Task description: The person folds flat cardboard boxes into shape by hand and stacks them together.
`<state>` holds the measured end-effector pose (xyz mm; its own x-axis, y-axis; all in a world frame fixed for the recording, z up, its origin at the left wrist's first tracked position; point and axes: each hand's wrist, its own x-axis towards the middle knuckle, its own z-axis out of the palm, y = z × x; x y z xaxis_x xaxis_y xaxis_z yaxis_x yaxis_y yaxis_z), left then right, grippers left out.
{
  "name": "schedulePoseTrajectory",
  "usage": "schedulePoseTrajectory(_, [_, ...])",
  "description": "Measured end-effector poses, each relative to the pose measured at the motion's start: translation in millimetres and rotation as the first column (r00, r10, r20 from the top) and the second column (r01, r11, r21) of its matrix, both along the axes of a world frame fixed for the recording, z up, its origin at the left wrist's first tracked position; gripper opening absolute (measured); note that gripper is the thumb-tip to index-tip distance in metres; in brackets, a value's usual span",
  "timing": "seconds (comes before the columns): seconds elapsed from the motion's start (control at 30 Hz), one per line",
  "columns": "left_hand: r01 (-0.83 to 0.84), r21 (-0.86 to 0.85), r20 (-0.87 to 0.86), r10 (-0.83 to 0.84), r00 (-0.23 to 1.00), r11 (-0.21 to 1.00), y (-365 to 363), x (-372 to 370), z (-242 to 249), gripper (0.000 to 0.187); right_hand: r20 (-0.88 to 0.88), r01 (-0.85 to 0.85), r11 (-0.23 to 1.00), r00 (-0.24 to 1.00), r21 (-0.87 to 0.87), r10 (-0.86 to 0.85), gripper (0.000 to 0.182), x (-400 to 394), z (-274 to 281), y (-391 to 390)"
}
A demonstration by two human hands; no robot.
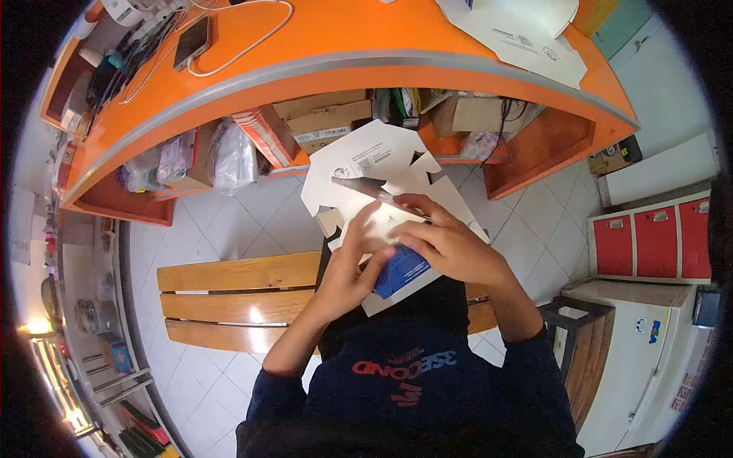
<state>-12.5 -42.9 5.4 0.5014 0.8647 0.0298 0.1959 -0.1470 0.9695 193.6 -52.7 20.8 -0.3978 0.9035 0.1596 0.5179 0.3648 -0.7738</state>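
Cardboard blank (374, 164), white, die-cut and unfolded, held up in front of the person's chest, above a wooden slatted bench (229, 294). Printed side faces the camera near the top: small label text and a code mark visible, too small to read. Lower part of the blank shows a blue printed panel (401, 271), sitting between the two hands.

Left hand (347, 271): fingers bent around the lower left edge of the blank, fingertips pressing on the white face near the middle. Thumb side lies against the blue panel. Grip is closed on the card.

Right hand (450, 244): laid over the right side of the blank, fingers curled, fingertips reaching in toward the centre fold where they nearly meet the left fingertips. Closed on the card as well; whether the thumb is behind the card I cannot tell.

Both forearms in dark blue sleeves (534, 359); shirt front bears red and blue lettering.

Surroundings: curved orange tabletop (343, 38) across the top of the view, carrying a phone (191, 42) with a white cable (252, 38) and further flat white blanks (527, 34) at the right end. Shelf under it holds brown boxes (324, 118) and plastic-wrapped packs (229, 156). White tiled floor (259, 221) below. Red-fronted cabinet (657, 240) at far right, white appliance (641, 351) beneath it.
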Motion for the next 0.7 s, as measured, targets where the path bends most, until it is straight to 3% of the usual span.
schedulePoseTrajectory(0.1, [0.049,-0.138,0.061,-0.041,0.997,0.989,2,4,6,0.073,-0.062,-0.012,1.0,0.998,0.009,0.013,0.021,6,0,-1])
schedulePoseTrajectory(0.13, [0.091,-0.081,0.128,-0.081,0.989,0.993,3,3,6,0.078,-0.1,-0.012,1.0,0.995,-0.006,0.012,0.022,11,0,1])
schedulePoseTrajectory(0.2, [0.16,0.046,0.254,-0.167,0.953,0.986,11,-7,3,0.087,0.098,0.089,0.937,0.993,-0.338,-0.059,0.022,43,9,7])
schedulePoseTrajectory(0.23, [0.164,0.085,0.292,-0.182,0.939,0.983,16,-18,0,0.099,-0.157,0.27,0.899,0.928,-0.345,-0.339,0.023,51,10,2])
schedulePoseTrajectory(0.27, [0.167,0.124,0.33,-0.199,0.923,0.978,22,-29,-3,0.112,-0.412,0.263,0.865,0.795,-0.427,-0.445,0.025,68,6,-1])
schedulePoseTrajectory(0.3, [0.177,0.241,0.268,-0.24,0.933,0.954,30,-36,6,0.115,-0.629,0.23,0.848,0.584,-0.478,-0.513,0.028,86,2,-3])
schedulePoseTrajectory(0.33, [0.192,0.358,0.199,-0.275,0.941,0.914,35,-39,14,0.119,-0.807,0.021,0.874,0.371,-0.486,-0.458,0.03,106,-14,1])
schedulePoseTrajectory(0.37, [0.108,0.327,0.273,-0.204,0.94,0.939,24,-31,17,0.114,-0.809,0.032,0.855,0.31,-0.517,-0.5,0.032,107,-26,3])
schedulePoseTrajectory(0.4, [0.259,0.44,0.022,-0.299,0.954,0.86,22,-29,18,0.107,-0.805,0.04,0.836,0.247,-0.547,-0.539,0.034,108,-39,6])
schedulePoseTrajectory(0.47, [0.58,0.507,-0.484,-0.346,0.803,0.637,18,-25,19,0.094,-0.763,0.028,0.778,0.173,-0.628,-0.622,0.033,109,-75,22])
schedulePoseTrajectory(0.5, [0.523,0.552,-0.391,-0.352,0.85,0.649,10,-19,19,0.063,-0.728,0.011,0.739,0.162,-0.674,-0.666,0.03,107,-89,35])
schedulePoseTrajectory(0.57, [0.483,0.608,-0.38,-0.303,0.874,0.63,1,-13,9,0.048,-0.709,0.319,0.679,0.028,-0.661,-0.704,0.026,69,-76,45])
schedulePoseTrajectory(0.63, [0.453,0.633,-0.397,-0.24,0.886,0.628,0,-8,13,0.028,-0.654,0.687,0.657,0.348,-0.309,-0.672,0.029,62,-60,52])
schedulePoseTrajectory(0.7, [0.419,0.671,-0.449,-0.115,0.886,0.612,5,-5,15,0.026,-0.49,0.506,0.861,0.765,0.055,-0.419,0.031,52,-26,42])
